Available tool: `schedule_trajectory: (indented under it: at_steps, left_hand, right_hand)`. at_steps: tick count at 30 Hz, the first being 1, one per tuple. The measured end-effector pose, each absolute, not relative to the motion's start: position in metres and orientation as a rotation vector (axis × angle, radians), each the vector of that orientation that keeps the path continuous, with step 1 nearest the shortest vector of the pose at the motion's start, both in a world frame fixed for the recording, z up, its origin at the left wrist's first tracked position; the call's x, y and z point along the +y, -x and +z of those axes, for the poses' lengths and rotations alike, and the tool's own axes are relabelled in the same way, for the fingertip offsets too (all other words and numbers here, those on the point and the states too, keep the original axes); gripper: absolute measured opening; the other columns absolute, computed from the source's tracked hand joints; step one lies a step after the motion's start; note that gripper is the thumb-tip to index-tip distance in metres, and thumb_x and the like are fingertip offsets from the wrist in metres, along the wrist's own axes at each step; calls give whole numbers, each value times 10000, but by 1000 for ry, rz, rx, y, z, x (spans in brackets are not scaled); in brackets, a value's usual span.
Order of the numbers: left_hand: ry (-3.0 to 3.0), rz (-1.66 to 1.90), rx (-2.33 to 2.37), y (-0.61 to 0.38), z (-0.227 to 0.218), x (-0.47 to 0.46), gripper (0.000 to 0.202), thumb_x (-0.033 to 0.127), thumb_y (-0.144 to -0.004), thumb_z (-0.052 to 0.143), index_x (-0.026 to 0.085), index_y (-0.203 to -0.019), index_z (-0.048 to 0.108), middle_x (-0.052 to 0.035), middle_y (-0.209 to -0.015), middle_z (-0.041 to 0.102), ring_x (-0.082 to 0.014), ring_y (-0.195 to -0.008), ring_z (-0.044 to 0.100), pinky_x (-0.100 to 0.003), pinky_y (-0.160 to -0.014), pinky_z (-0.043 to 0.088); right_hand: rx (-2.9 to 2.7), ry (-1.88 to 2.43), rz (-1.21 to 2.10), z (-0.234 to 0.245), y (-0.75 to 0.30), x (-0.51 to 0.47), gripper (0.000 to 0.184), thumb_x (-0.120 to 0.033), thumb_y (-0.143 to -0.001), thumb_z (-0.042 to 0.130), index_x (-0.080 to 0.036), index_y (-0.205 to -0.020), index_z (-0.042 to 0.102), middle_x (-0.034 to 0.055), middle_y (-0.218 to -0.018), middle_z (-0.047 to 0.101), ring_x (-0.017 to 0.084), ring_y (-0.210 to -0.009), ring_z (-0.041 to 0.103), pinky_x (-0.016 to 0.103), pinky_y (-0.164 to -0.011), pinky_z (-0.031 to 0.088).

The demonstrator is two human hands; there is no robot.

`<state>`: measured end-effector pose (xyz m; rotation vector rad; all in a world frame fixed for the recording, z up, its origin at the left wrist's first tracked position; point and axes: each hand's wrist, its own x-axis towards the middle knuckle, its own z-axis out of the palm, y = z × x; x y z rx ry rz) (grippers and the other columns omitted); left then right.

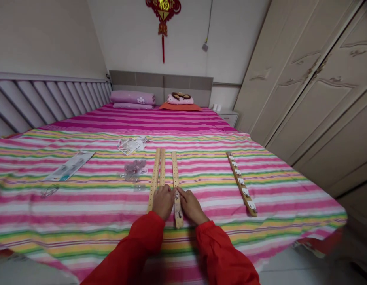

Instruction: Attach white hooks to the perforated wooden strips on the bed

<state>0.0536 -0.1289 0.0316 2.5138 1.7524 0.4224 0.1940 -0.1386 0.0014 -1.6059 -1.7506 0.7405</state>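
Strip: perforated wooden strip (175, 171) lies lengthwise at the middle of the striped bed (97, 208), near its front edge; part of it is hidden under both hands.
Left hand (163, 201): curled on the strip's left side; grip cannot be told.
Right hand (191, 206): curled, fingertips on the strip; grip cannot be told.
Neighbours: two matching strips (158, 170) just beside it, to the left.
Bags: clear plastic bags (134, 172) further left, contents blurred.
Right edge: fitted strip (241, 184) carrying white pieces, well apart.

**Strips on the bed**

Three strips (162, 170) lie side by side on the bed (97, 213), with the left hand (163, 202) and right hand (191, 206) on their near ends. A fourth strip (241, 184) lies well apart to the right. Bags (134, 172) and a card (69, 166) lie to the left. Pillows (132, 99) sit behind, and a wardrobe (314, 87) stands to the right.
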Motion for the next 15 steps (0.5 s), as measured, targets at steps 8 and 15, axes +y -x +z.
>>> schedule_trajectory:
  at_steps: [8,15]
  left_hand:
    - [-2381,591,1679,-50,28,-127,283,263,-869,480,271,-1067,682,-69,-979,598,-239,-961,498,-387,-814,388]
    - [-1897,1325,1603,19,16,-113,273,249,-830,455,193,-980,677,-64,-961,620,-199,-945,573,-359,-850,480]
  right_hand:
    - [-1744,1593,821,-1,-198,-138,429,-289,-921,383,-304,-1332,508,57,-923,593,198,-867,588,305,-801,448]
    - [-1321,1218,1129,-16,-211,-135,583,-526,-824,517,-235,-1329,513,64,-1274,608,245,-1167,530,427,-1024,367]
